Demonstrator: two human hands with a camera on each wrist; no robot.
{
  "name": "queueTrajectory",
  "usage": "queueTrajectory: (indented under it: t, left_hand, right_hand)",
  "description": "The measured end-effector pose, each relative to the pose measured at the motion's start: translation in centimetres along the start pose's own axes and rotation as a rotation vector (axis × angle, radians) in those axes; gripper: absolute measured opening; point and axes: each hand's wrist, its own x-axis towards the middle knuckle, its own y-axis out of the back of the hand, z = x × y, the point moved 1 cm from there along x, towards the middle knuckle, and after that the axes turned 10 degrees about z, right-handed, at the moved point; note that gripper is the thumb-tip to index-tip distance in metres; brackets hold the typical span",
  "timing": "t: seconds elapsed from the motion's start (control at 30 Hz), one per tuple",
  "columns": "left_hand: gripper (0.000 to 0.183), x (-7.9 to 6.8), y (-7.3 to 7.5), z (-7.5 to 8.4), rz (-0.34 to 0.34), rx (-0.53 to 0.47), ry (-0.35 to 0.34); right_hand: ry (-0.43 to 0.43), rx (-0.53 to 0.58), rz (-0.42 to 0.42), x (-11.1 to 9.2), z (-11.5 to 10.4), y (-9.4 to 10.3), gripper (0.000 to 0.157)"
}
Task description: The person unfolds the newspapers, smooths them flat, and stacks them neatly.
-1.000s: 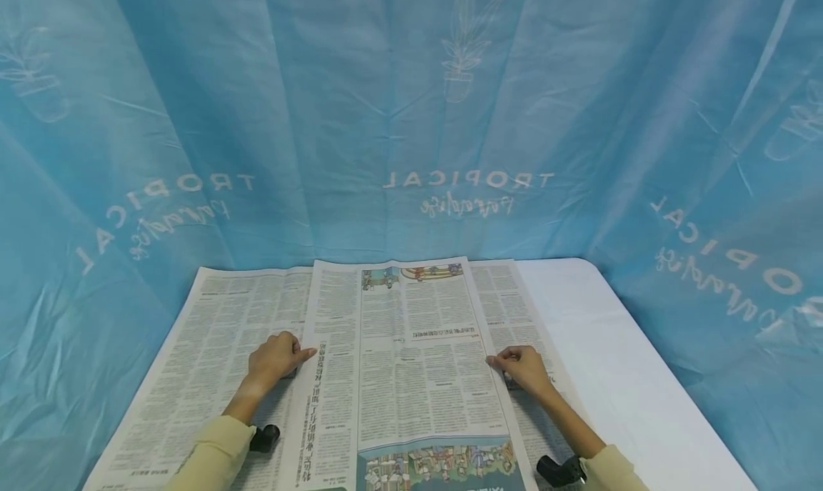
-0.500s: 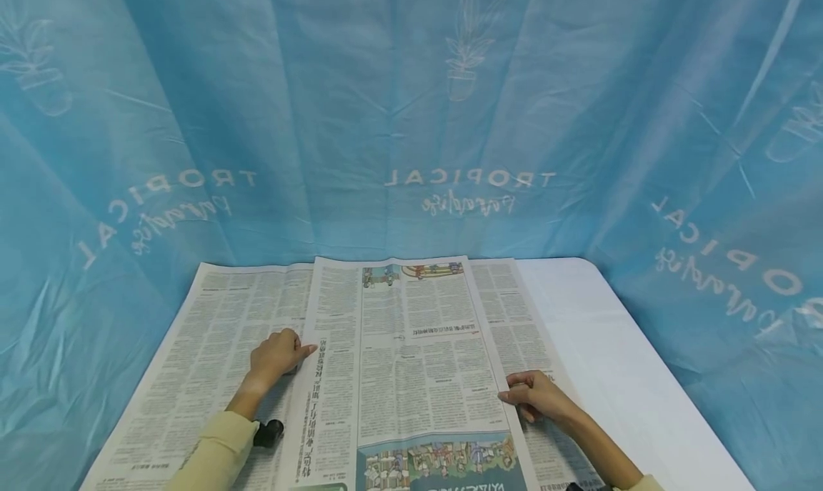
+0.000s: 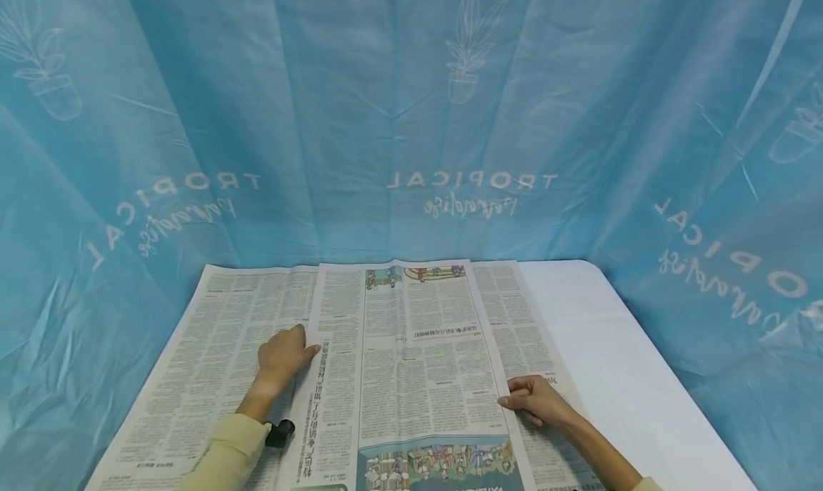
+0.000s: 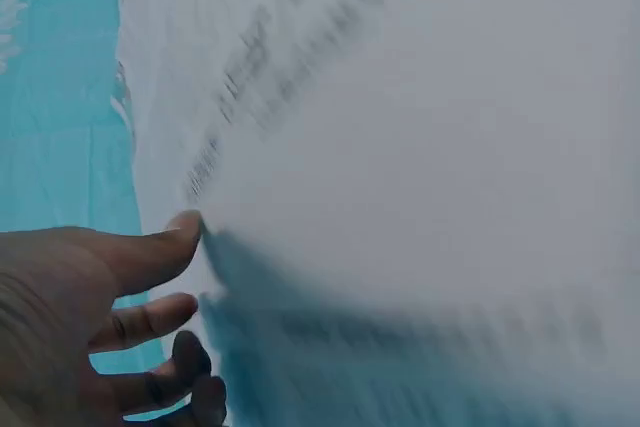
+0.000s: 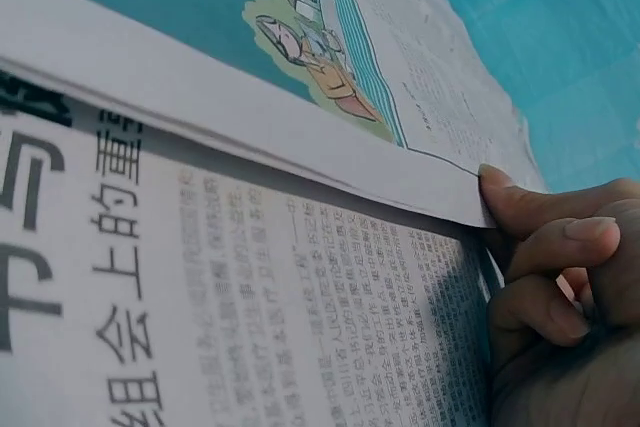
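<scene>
A printed newspaper sheet (image 3: 424,377) with cartoon pictures lies lengthwise in the middle of the head view, over a wider newspaper (image 3: 225,348). My left hand (image 3: 283,355) is at the sheet's left edge, thumb pointing in. In the left wrist view that thumb (image 4: 160,252) meets the paper edge, with the other fingers bent below; the page is blurred. My right hand (image 3: 540,402) pinches the right edge lower down. In the right wrist view its thumb (image 5: 510,197) presses on top of the edge, which is raised off the newspaper beneath, and fingers curl under it.
A white tabletop (image 3: 617,377) shows at the right of the papers. Blue curtains (image 3: 411,119) with plant drawings and mirrored lettering hang behind and at both sides, close to the table's edges. A black wrist camera (image 3: 280,434) sits on the left wrist.
My right hand has slid along the sheet's right edge toward me and taken hold lower down. My left hand stays at the left edge, and the sheet lies nearly where it was.
</scene>
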Motion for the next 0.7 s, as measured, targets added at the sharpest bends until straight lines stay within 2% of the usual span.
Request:
queueTrajectory:
  t: [0.1,0.2,0.33,0.47,0.53,0.6,0.7]
  left_hand:
    - [0.032,0.3,-0.4,1.9,-0.011,-0.129,-0.011]
    - [0.027,0.7,-1.2,4.7,-0.045,-0.302,-0.020]
    - [0.021,1.2,-2.7,9.2,-0.112,-0.464,-0.123]
    - [0.019,1.3,-4.3,13.4,-0.159,-0.508,-0.263]
    - [0.020,1.1,-5.2,15.4,-0.162,-0.500,-0.307]
    - [0.022,0.8,-5.9,17.3,-0.155,-0.495,-0.319]
    - [0.031,0.2,-7.2,19.8,-0.133,-0.457,-0.302]
  right_hand:
    - [0.013,0.008,0.021,-0.1,0.0,-0.2,0.050]
    - [0.011,0.016,0.033,-0.1,0.0,-0.5,0.058]
    - [0.016,0.012,0.051,-0.2,0.0,-0.6,0.058]
    - [0.039,-0.005,0.081,-0.1,0.0,-0.9,0.030]
    - [0.047,-0.013,0.095,-0.1,0.0,-1.0,0.029]
    - [0.057,-0.020,0.108,0.0,0.0,-1.2,0.028]
    - [0.054,-0.021,0.129,-0.1,0.1,-1.4,0.025]
